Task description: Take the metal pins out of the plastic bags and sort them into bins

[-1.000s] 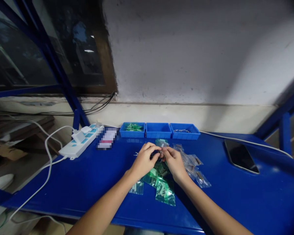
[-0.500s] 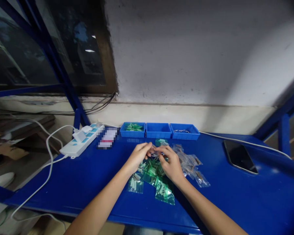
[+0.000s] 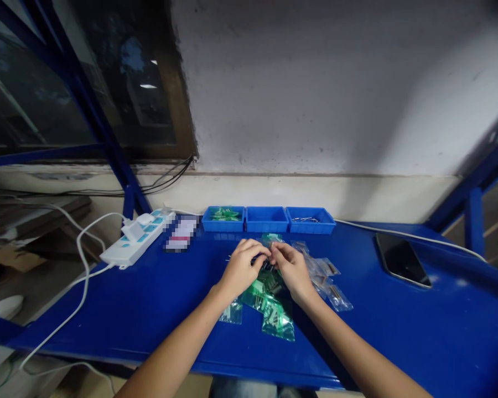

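Observation:
My left hand (image 3: 244, 266) and my right hand (image 3: 291, 270) meet fingertip to fingertip over a pile of small bags. Both have their fingers bent and pinched together; whatever they hold is too small and too covered to name. Below them lie green-tinted plastic bags (image 3: 278, 318) with small pale and metallic pieces inside. A clear bag (image 3: 231, 313) of pale pieces is partly under my left wrist. Right of my right hand, several clear bags (image 3: 339, 297) hold brownish rod-like pieces. Thin dark and shiny pieces (image 3: 266, 264) show beneath my fingers, mostly hidden.
Three blue bins stand along the wall: the left bin (image 3: 223, 225) holds green bags, the middle bin (image 3: 266, 226) shows nothing inside, the right bin (image 3: 311, 228) has thin metal pieces. A white power strip (image 3: 139, 237), a blurred-out card (image 3: 181, 235) and a black phone (image 3: 402, 260) lie on the blue table (image 3: 149, 309).
My left hand has turned so its back faces up, with its fingers arched over the pile. The right hand stays close by, fingertips still near the left. The view has shifted slightly.

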{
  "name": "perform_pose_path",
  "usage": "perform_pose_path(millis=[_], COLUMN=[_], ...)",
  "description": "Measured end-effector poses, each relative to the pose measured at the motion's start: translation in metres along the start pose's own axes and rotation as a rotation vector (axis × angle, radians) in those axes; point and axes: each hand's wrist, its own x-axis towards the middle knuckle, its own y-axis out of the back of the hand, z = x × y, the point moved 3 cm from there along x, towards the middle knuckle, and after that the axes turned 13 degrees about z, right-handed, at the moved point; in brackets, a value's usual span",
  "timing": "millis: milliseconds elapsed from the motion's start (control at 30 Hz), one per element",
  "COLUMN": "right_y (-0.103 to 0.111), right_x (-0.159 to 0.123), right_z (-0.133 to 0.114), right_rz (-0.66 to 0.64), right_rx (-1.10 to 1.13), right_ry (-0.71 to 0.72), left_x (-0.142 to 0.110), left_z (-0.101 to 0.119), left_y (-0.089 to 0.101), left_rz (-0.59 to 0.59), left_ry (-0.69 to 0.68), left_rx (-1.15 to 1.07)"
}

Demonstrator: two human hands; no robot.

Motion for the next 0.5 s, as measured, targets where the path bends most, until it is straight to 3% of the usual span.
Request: perform_pose_path(millis=[100, 200, 333, 433, 500], right_y=[-0.001, 0.002, 0.002, 0.000, -0.002], right_x=[0.000, -0.001, -0.008, -0.014, -0.015], right_z=[0.003, -0.003, -0.019, -0.025, -0.025], right_rz=[0.030, 0.036, -0.033, -0.099, -0.123], right_rx=[0.003, -0.072, -0.289, -0.356, -0.336], right_ry=[0.033, 0.124, 0.398, 0.525, 0.513], left_x=[-0.002, -0.003, -0.005, -0.004, -0.003], left_z=[-0.006, -0.017, -0.025, -0.025, -0.026], left_y=[-0.004, -0.009, -0.012, -0.010, -0.008], left_rz=[-0.018, -0.030, 0.007, 0.011, 0.028], left_ry=[0.121, 0.423, 0.809, 0.886, 0.878], left_rx=[-0.090, -0.311, -0.705, -0.814, -0.781])
